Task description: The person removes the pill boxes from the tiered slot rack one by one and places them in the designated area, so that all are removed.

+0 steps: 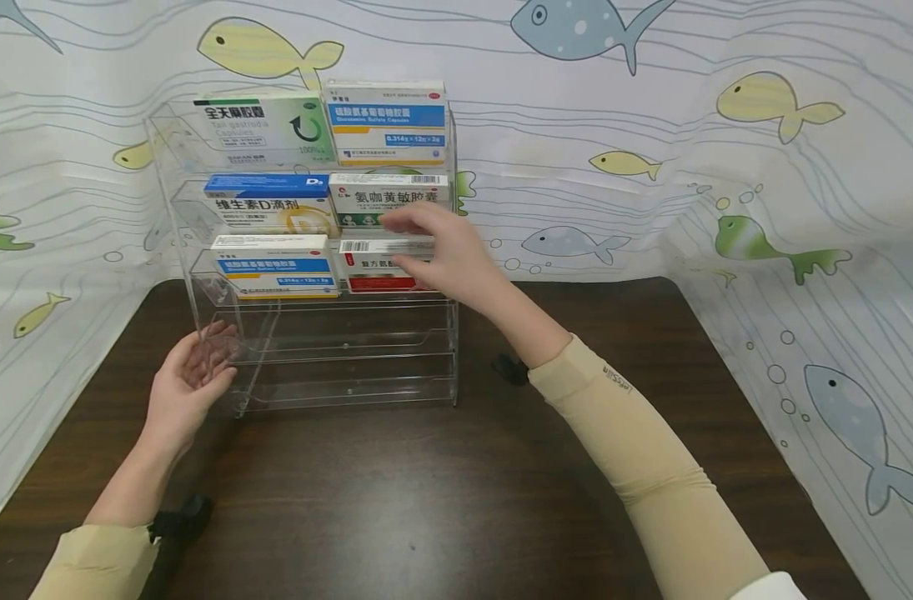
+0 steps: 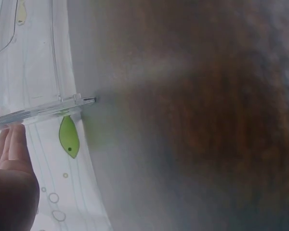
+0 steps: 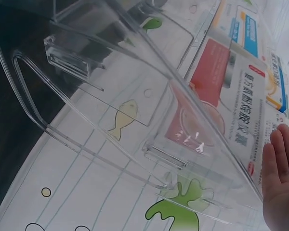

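- Left hand (image 1: 189,375) is pinching clear rack (image 1: 346,345), which is standing toward 2 o'clock
- Right hand (image 1: 456,254) is holding nothing, thumb and fingers parted
- Red-white box (image 1: 371,267) is sitting at its 9 o'clock, green-white box (image 1: 360,198) at 10

I see clear tiered rack (image 1: 343,346), probably acrylic, standing on dark wood-grain table (image 1: 426,500); six medicine boxes (image 1: 276,267) on rack shelves.

I saw a dark brown tabletop (image 1: 426,492) and, behind it, a white sheet (image 1: 531,150) with blue, yellow and green fish (image 1: 759,100).
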A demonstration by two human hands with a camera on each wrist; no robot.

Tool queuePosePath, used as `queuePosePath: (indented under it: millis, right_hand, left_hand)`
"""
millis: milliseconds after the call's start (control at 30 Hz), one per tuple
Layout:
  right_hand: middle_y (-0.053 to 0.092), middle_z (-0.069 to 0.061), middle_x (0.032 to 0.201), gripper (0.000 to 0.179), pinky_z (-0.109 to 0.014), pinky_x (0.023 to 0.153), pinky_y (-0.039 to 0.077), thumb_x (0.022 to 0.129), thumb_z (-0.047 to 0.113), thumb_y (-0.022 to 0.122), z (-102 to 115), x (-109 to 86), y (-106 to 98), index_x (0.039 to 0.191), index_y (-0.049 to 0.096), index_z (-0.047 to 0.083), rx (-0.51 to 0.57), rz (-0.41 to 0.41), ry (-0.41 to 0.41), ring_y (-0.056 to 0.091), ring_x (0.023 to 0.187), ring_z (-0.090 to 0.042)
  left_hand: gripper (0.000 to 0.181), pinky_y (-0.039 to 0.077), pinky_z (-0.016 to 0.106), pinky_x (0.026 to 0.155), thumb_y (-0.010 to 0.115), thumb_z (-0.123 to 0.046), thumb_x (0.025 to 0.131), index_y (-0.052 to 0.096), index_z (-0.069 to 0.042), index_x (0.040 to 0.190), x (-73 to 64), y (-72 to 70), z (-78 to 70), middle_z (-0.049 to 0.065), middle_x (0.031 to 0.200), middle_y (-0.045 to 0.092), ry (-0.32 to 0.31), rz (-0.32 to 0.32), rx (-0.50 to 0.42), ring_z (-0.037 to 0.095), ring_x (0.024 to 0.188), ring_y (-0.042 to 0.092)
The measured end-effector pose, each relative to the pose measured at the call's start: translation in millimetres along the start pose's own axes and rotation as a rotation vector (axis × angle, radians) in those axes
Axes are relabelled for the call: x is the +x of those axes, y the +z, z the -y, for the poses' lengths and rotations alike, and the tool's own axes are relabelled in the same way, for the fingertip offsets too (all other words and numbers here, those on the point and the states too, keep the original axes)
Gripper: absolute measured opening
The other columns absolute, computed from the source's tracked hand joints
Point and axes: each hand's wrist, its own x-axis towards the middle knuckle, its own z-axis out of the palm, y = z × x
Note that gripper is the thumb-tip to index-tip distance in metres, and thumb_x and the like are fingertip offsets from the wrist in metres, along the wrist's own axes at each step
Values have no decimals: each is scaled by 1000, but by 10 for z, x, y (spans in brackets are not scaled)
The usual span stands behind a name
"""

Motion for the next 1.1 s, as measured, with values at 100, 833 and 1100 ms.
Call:
queuePosePath:
  millis: [100, 833, 1100]
  right_hand:
    - [72, -7, 135, 43, -22, 110, 52, 93, 8, 82, 5, 66, 9, 134, 69, 6, -30, 56, 14, 67, 126, -19]
    - [72, -7, 135, 40, -26, 110, 53, 95, 9, 79, 37, 209, 134, 134, 70, 7, -135, 154, 36, 67, 125, -19]
    - [73, -6, 135, 40, -25, 108, 55, 95, 8, 80, 63, 230, 145, 134, 72, 9, -165, 179, 64, 68, 122, -18]
  left_hand:
    - [67, 50, 3, 98, 55, 28, 93, 49, -5, 151, 4, 4, -4, -17, 137, 65, -3, 2, 8, -6, 121, 65]
    - [66, 48, 1, 99, 57, 24, 94, 47, -7, 152, 0, -10, -19, -18, 141, 60, -15, 1, 94, -11, 123, 60]
    - [66, 47, 0, 98, 57, 23, 95, 48, -10, 151, -20, 1, -25, -20, 141, 59, -26, -7, 103, -13, 122, 59]
